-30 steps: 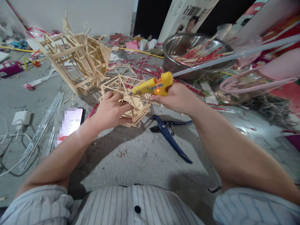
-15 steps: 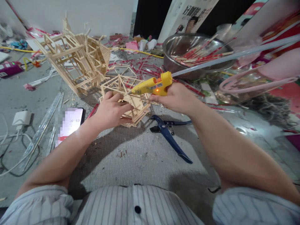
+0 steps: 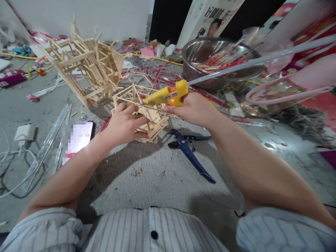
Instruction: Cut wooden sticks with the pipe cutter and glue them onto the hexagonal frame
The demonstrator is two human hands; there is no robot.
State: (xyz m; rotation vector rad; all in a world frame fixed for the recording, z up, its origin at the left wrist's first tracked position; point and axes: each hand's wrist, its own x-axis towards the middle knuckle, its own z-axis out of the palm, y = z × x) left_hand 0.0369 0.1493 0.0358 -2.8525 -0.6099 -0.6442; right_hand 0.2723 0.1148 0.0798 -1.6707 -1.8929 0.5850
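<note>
My right hand (image 3: 195, 110) is wrapped round a yellow glue gun (image 3: 164, 97) with an orange light lit and a long clear glue stick (image 3: 252, 64) out of its back. The gun's nozzle points left, at the small wooden stick frame (image 3: 154, 127), close to the fingers of my left hand (image 3: 127, 122). Those fingers are bent round the near left side of this frame, gripping it; the fingertips are partly hidden among the sticks. Behind it to the left stands a larger wooden stick model (image 3: 86, 70), tilted in view.
Blue pruning shears (image 3: 193, 155) lie open just right of the frame. A phone (image 3: 81, 138) lies by my left forearm, beside a white charger (image 3: 25, 133) with cables. Behind on the right, a steel basin (image 3: 191, 66) holds red-wrapped sticks. Red wrappers (image 3: 162, 75) are strewn behind the frame.
My right hand has moved slightly left with the glue gun, bringing the nozzle nearer my left fingers. My left hand and the stick frame have stayed in place.
</note>
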